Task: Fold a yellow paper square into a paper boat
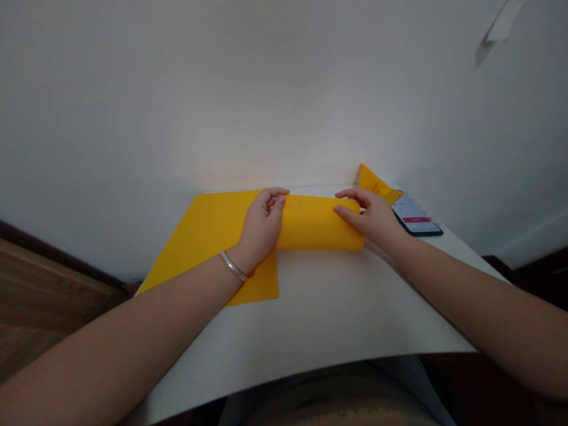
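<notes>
A sheet of yellow paper (320, 225), bent over into a loose fold, stands on the white table between my hands. My left hand (265, 222), with a silver bangle at the wrist, pinches its left end between thumb and fingers. At the right end my right hand (366, 212) grips the upper edge, thumb on the near face and fingers behind. Beneath my left hand and forearm lies another flat yellow sheet (208, 228). Part of that sheet is covered by the arm.
Behind my right hand sits a folded yellow paper piece (377, 185). A phone (417, 216) with a lit screen lies beside it on the white table (319, 319). A pale wall (284, 89) rises along the table's far edge. Wooden panels (44, 296) are at far left.
</notes>
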A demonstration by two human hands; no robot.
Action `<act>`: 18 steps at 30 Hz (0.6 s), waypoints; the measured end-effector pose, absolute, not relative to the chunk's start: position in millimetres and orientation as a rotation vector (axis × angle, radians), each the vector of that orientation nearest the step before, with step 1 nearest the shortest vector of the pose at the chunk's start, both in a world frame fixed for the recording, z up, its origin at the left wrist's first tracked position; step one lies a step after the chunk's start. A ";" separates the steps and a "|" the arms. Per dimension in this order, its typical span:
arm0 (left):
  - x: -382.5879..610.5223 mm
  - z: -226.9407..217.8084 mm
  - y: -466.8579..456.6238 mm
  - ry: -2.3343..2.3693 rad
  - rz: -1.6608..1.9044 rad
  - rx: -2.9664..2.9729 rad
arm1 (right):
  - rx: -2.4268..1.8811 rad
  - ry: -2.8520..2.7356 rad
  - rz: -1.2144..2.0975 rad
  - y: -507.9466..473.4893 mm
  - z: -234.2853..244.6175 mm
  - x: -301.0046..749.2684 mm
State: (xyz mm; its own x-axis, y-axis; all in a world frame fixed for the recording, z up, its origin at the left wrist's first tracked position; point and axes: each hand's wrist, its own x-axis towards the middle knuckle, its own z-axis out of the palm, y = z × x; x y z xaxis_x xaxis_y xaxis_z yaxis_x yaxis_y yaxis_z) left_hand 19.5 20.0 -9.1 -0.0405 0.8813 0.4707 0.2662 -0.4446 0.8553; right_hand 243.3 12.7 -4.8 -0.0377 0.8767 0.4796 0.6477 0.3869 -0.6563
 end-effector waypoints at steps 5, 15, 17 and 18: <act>19.5 -8.6 20.4 1.255 1.542 1.717 | -1.349 -1.663 0.387 18.7 -11.3 244.5; 19.3 -7.4 20.3 1.227 1.522 1.678 | -1.348 -1.692 0.331 14.5 -10.3 242.3; 19.6 -7.3 19.4 1.228 1.474 1.643 | -1.358 -1.683 0.309 14.2 -8.8 242.3; 19.5 -7.4 18.8 1.221 1.450 1.625 | -1.359 -1.674 0.302 14.1 -8.1 242.2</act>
State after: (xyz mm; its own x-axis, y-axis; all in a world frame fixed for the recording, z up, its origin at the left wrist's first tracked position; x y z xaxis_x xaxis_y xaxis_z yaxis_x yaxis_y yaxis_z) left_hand 19.5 18.8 -7.4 -0.0371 0.9218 0.3859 0.2234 -0.3688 0.9023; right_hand 242.2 14.1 -8.1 0.0416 0.8675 0.4958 0.6397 0.3580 -0.6801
